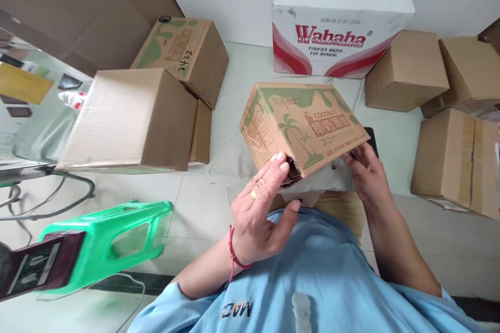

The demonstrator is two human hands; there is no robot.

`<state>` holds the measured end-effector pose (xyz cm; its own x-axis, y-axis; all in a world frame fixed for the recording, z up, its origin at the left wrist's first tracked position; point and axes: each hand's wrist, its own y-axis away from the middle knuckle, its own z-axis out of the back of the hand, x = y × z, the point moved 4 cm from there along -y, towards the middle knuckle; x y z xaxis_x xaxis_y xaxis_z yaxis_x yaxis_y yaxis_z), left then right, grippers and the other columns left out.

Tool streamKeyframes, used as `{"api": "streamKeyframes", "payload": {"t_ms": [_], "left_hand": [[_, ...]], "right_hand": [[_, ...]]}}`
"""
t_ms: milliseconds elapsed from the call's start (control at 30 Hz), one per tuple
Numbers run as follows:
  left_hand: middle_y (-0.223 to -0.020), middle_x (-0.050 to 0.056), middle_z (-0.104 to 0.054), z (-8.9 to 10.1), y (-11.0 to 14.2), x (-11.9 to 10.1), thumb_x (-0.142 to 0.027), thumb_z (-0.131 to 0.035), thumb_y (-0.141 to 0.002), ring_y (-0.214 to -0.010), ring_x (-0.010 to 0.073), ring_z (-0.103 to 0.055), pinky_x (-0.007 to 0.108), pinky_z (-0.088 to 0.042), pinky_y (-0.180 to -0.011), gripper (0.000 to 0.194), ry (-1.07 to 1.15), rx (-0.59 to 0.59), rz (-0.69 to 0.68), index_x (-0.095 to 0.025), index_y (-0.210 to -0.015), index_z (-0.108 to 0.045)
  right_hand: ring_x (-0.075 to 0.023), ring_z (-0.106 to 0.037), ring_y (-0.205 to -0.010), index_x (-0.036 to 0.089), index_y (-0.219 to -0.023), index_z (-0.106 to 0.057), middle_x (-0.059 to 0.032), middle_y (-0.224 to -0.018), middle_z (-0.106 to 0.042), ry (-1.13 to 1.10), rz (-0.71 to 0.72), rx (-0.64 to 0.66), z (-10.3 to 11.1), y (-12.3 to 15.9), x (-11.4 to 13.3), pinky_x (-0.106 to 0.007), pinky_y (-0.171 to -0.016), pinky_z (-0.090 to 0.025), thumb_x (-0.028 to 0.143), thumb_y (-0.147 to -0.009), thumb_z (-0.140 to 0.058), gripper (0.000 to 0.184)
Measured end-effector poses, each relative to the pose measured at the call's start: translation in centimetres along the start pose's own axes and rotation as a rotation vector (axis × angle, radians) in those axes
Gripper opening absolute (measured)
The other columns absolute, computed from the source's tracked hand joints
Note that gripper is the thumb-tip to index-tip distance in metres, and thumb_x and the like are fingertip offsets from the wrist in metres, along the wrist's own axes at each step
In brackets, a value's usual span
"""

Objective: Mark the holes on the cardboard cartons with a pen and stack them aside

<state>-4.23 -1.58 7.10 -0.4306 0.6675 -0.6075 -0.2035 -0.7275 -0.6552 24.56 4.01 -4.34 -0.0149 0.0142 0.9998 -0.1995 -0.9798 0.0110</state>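
A brown coconut-drink carton (300, 122) with green palm prints is tilted up in front of me. My left hand (261, 213), with a ring and a red wrist string, has its fingers curled against the carton's near lower corner, thumb spread below. My right hand (365, 174) grips the carton's lower right edge, fingers tucked under it. A white sheet or bag (332, 179) lies beneath the carton.
A plain cardboard box (133, 119) and a second green-printed carton (183, 54) stand at the left. A white Wahaha water box (336, 31) sits at the back wall. Several plain boxes (457, 161) are stacked at the right. A green plastic stool (105, 242) lies at the lower left.
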Motion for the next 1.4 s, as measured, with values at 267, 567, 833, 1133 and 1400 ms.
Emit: {"api": "streamKeyframes", "payload": {"t_ms": [267, 567, 833, 1133, 1400], "left_hand": [[-0.158, 0.013, -0.070, 0.6, 2.9, 1.8, -0.014, -0.070, -0.102, -0.149, 0.0313, -0.066, 0.043, -0.050, -0.130, 0.075, 0.282, -0.168, 0.214, -0.027, -0.172, -0.046], [-0.129, 0.004, -0.085, 3.2, 0.7, 4.9, -0.045, -0.082, -0.094, -0.131, 0.0293, -0.077, 0.050, -0.052, -0.124, 0.061, 0.677, -0.485, 0.537, -0.035, -0.152, -0.066], [-0.124, 0.006, -0.080, 3.9, 1.7, 11.6, -0.059, -0.076, -0.091, -0.118, 0.0214, -0.075, 0.032, -0.062, -0.101, 0.050, 0.886, -0.620, 0.759, -0.027, -0.130, -0.080], [-0.119, 0.005, -0.084, -0.1, 8.0, 15.3, -0.051, -0.084, -0.091, -0.126, 0.0254, -0.075, 0.035, -0.058, -0.108, 0.035, 0.787, -0.632, 1.003, -0.023, -0.111, -0.082], [-0.094, 0.001, -0.085, 0.1, 10.1, 16.6, -0.053, -0.086, -0.092, -0.090, 0.0142, -0.078, 0.020, -0.059, -0.075, 0.032, 0.817, -0.649, 1.006, -0.022, -0.097, -0.080]], "right_hand": [[-0.0282, -0.066, -0.141, 0.034, -0.137, -0.071, -0.0059, -0.145, -0.073, -0.002, 0.010, -0.036, -0.1, -0.1, 0.0, -0.058, -0.129, -0.046, 0.031, -0.088, -0.080, 0.050], [-0.0349, -0.070, -0.138, 0.032, -0.141, -0.073, -0.0097, -0.142, -0.077, 0.010, 0.243, -0.081, 0.3, 0.8, 4.7, -0.061, -0.123, -0.052, 0.043, -0.099, -0.073, 0.044], [-0.0330, -0.051, -0.163, 0.040, -0.162, -0.057, -0.0035, -0.171, -0.059, -0.040, 0.276, 0.194, -2.7, 1.3, 6.9, -0.058, -0.135, -0.045, 0.046, -0.103, -0.074, 0.062], [-0.0324, -0.074, -0.136, 0.030, -0.141, -0.071, -0.0104, -0.143, -0.078, 0.055, 0.077, -0.018, -3.5, 1.6, 1.8, -0.051, -0.116, -0.063, 0.062, -0.098, -0.078, 0.055], [-0.0344, -0.062, -0.153, 0.034, -0.163, -0.060, -0.0085, -0.166, -0.064, 0.352, 0.435, 0.211, -5.9, 3.9, 6.6, -0.059, -0.129, -0.051, 0.041, -0.106, -0.068, 0.058]]}}
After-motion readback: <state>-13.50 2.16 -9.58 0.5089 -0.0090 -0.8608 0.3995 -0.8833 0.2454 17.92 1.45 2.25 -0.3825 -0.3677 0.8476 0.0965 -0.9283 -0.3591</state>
